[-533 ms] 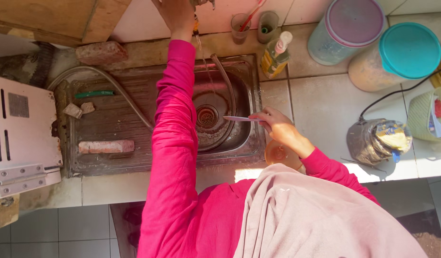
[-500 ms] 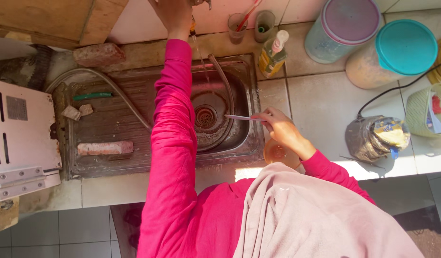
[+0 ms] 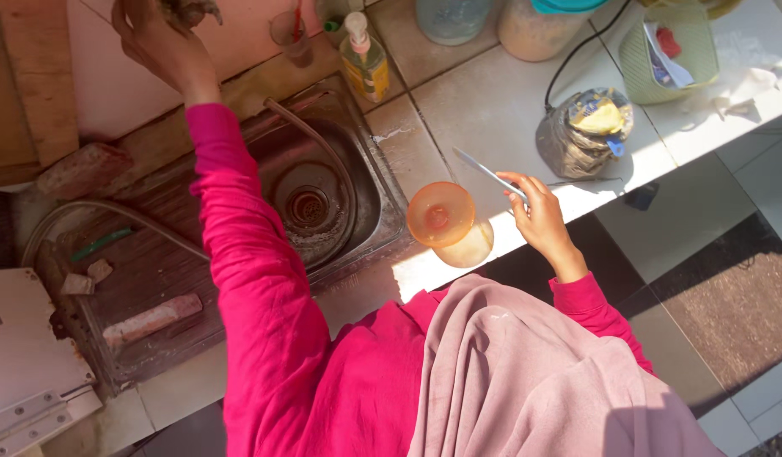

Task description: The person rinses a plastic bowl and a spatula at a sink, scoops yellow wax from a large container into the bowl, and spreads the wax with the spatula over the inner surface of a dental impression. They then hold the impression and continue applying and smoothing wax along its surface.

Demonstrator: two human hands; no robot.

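My left hand (image 3: 158,42) reaches up to the wall above the steel sink (image 3: 370,173), with its fingers closed on a dark tap (image 3: 190,10). My right hand (image 3: 539,216) grips a knife (image 3: 486,173) by the handle. Its thin blade points up and left over the white tiled counter (image 3: 484,110). Just left of that hand, an orange plastic bowl (image 3: 440,214) stands at the counter's front edge, in sunlight. No water runs in the sink bowl, and the drain (image 3: 307,206) is bare.
A hose (image 3: 112,216) curves over the draining board, where a brick-like block (image 3: 150,320) lies. A soap pump bottle (image 3: 363,59) stands behind the sink. A dark bag (image 3: 581,135), jars (image 3: 535,25) and a green basket (image 3: 670,51) crowd the counter's back. White hinged box (image 3: 23,364) at left.
My right hand has carried the knife from over the sink bowl rightward to above the counter beside the orange bowl. My left hand stays up at the tap. The view has shifted closer.
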